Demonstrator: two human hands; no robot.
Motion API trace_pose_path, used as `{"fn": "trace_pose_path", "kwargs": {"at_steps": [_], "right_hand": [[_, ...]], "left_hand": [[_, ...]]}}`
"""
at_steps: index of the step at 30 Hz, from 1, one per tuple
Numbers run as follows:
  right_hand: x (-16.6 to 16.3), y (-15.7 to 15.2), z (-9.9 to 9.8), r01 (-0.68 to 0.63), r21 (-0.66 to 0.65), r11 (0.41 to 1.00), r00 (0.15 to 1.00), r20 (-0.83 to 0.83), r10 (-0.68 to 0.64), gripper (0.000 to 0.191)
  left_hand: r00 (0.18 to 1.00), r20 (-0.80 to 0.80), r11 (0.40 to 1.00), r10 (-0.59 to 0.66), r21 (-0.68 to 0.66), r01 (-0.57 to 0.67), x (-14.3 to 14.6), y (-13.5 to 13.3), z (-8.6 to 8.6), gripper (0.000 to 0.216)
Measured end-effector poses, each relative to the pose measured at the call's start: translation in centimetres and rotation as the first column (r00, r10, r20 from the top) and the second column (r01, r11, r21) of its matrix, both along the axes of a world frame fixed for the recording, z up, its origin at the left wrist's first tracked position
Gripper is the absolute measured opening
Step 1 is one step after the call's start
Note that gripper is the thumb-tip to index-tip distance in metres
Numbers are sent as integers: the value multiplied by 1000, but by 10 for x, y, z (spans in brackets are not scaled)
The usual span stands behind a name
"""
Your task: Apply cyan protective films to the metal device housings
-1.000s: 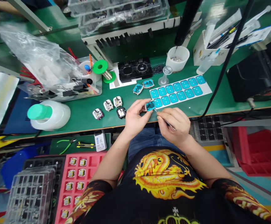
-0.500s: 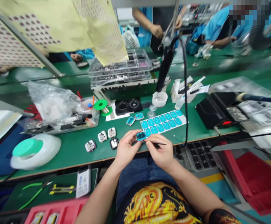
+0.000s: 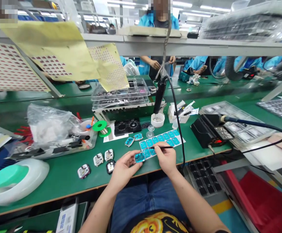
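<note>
Near the front edge of the green bench, my left hand [image 3: 123, 169] pinches a small watch case [image 3: 139, 158] with a bright blue face between thumb and fingers. My right hand [image 3: 166, 159] is closed on slim black tweezers [image 3: 164, 147], whose tip points left over a white sheet of blue stickers [image 3: 182, 141]. Whether the tip touches a sticker I cannot tell. Two more blue-faced watch cases [image 3: 129, 141] lie just behind the sheet. To the left of my left hand are several watch cases [image 3: 98, 159] with parts showing inside.
A hanging black electric screwdriver [image 3: 159, 95] points into a white round cup [image 3: 158, 120]; its cable drops right of the sheet. A black box with a red light [image 3: 210, 132] stands right. Left are a solder spool [image 3: 100, 125], a cluttered tray [image 3: 51, 153] and a white-green ring-shaped item [image 3: 31, 181].
The camera view has tilted up, showing more of the shelf and the room. My right hand has moved away from the watch case, and the tweezers now reach over the sticker sheet.
</note>
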State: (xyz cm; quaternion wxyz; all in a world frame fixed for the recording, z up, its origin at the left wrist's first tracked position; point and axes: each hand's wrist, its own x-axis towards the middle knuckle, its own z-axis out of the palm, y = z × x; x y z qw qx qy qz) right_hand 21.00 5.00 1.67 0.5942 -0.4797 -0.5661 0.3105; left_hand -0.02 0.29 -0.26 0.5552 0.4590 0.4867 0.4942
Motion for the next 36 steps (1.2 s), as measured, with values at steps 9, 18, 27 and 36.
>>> {"fn": "trace_pose_path", "kwargs": {"at_steps": [9, 18, 27, 36], "right_hand": [[2, 5, -8, -63, -215, 975, 986, -162, 28, 26], [2, 5, -10, -80, -211, 974, 989, -142, 50, 23], [0, 4, -2, -94, -203, 975, 992, -99, 75, 22], [0, 5, -4, -94, -195, 976, 993, -85, 78, 20]], "left_hand": [[997, -59, 999, -44, 9, 44, -1, -1, 6, 49], [991, -113, 996, -77, 34, 82, -4, -1, 2, 44], [991, -103, 995, -82, 43, 86, -5, -2, 0, 44], [995, -66, 997, -73, 22, 75, -5, -2, -4, 50]]}}
